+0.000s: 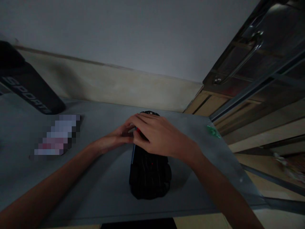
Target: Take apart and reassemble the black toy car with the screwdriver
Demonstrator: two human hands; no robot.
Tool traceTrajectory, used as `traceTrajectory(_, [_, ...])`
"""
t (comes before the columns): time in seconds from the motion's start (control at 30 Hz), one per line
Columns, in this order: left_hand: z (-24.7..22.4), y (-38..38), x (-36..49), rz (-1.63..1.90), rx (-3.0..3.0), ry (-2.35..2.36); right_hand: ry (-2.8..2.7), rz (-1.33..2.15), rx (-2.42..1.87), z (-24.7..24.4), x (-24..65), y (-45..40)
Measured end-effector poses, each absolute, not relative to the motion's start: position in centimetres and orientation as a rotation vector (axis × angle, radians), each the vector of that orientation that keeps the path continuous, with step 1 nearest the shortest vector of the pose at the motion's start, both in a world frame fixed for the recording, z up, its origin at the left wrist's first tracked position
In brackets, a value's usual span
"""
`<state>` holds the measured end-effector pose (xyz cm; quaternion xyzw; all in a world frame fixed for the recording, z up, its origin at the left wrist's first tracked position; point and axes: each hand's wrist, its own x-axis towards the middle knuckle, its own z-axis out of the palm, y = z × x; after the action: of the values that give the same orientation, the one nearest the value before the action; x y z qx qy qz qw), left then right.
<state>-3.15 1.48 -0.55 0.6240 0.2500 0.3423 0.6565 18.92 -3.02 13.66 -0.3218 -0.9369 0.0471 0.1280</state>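
- I can read 1 word through the head camera: "SPORT" (28,96), in pale capitals on the dark bottle (38,83) at the far left.
- Its 5 letters run lengthwise along the side, the S nearest the bottle's cap (10,54) and the T toward the lower end; I can't tell from here whether 1 more letter follows.
- On the slim rectangular item (58,132) near the bottle, I get only coarse pixel blocks, with any text unreadable to me.
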Motion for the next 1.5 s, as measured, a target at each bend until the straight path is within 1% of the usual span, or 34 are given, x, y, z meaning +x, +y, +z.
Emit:
traceTrajectory(0.1, [-0.3,1.4,-3.2,0.724,1.336,0.58,-2.728,0.157,-0.83,13.5,19.1,-2.9])
traceTrajectory(0.23, [0.1,1.2,-3.2,0.703,1.26,0.621,-2.758,0.002,-1.1,13.3,18.8,-3.0])
traceTrajectory(0.3, [0.3,1.1,-3.2,0.707,1.261,0.604,-2.731,-0.012,-1.171,13.4,18.8,-3.1])
traceTrajectory(0.47, [0.7,1.0,-2.9,0.731,1.3,0.62,-2.714,0.084,-0.996,13.7,18.8,-3.5])
traceTrajectory(0.6, [0.7,0.9,-3.1,0.701,1.262,0.638,-2.684,0.019,-1.269,13.8,18.3,-3.8])
traceTrajectory(0.67, [0.5,1.0,-3.1,0.703,1.24,0.611,-2.668,0.033,-1.323,13.8,18.2,-4.0])
traceTrajectory(0.87, [0.0,1.1,-3.2,0.723,1.277,0.614,-2.679,0.164,-0.982,13.8,18.9,-4.0])
traceTrajectory(0.93, [0.1,1.1,-3.2,0.716,1.276,0.613,-2.676,0.193,-1.074,13.9,18.8,-3.9])
traceTrajectory(1.0, [0.2,1.1,-3.2,0.717,1.283,0.599,-2.61,0.221,-1.26,13.7,18.3,-3.7])
traceTrajectory(1.1, [0.4,1.2,-3.1,0.72,1.272,0.587,-2.428,0.292,-1.394,12.8,17.7,-2.8])
traceTrajectory(1.27, [0.3,1.2,-3.1,0.686,1.207,0.583,-2.037,0.698,-1.21,10.3,20.4,-0.1])
traceTrajectory(1.33, [0.3,1.3,-3.1,0.673,1.213,0.582,-1.855,0.648,-1.24,9.3,23.1,0.3])
traceTrajectory(1.4, [0.2,1.4,-3.2,0.667,1.238,0.587,-1.778,0.549,-1.369,8.1,26.1,0.2])
traceTrajectory(1.5, [0.0,1.7,-3.4,0.673,1.295,0.592,-1.914,0.46,-1.667,5.9,28.9,-0.6])
